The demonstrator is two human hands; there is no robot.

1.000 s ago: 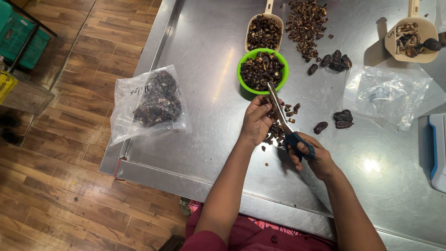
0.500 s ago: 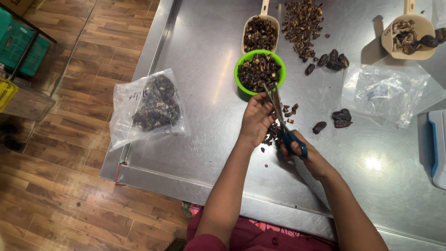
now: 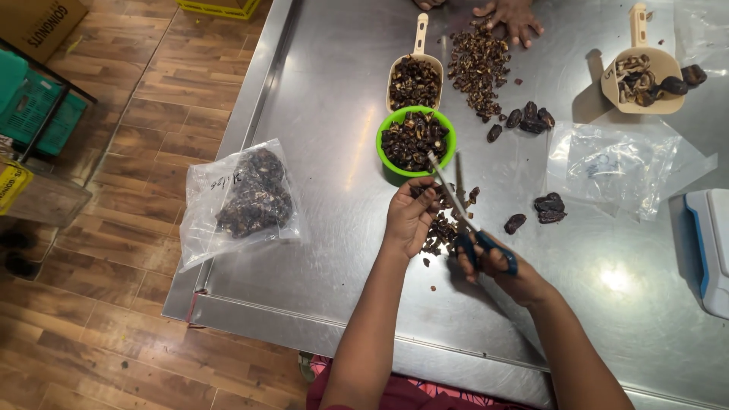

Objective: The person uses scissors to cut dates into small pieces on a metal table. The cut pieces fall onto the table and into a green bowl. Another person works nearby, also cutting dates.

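Head view: the person's face and body are out of frame; only two forearms and a strip of red clothing at the bottom edge show. The left hand (image 3: 410, 216) is curled narrow, fingertips pinching a small dark piece that is mostly hidden behind them, so its shape is hard to make out. The right hand (image 3: 497, 266) is closed around the blue handles of the scissors (image 3: 463, 216); the blades point up toward the left fingertips, and whether they are parted or closed cannot be told. Under both hands lies a small pile of cut pieces (image 3: 443, 228) on the steel table (image 3: 334, 228).

Another person's hand (image 3: 510, 17) is cut off at the top edge, touching the big heap (image 3: 478, 64) of chopped fruit. A white-and-blue device (image 3: 710, 250) is cut off at the right edge.

Counted: one green bowl (image 3: 415, 142) of pieces just above the hands; two scoops, the left scoop (image 3: 415, 76) full of chopped bits, the right scoop (image 3: 642, 76) holding paler bits; two plastic bags, a filled bag (image 3: 243, 199) at the table's left edge and a nearly empty bag (image 3: 615, 163) on the right. Whole dark fruits lie loose: about four near the heap (image 3: 528, 118) and two or three right of the scissors (image 3: 535, 212).

Compared with half a second ago, hands, scissors and bowl sit in nearly the same places; the other person's hand now shows at the top.
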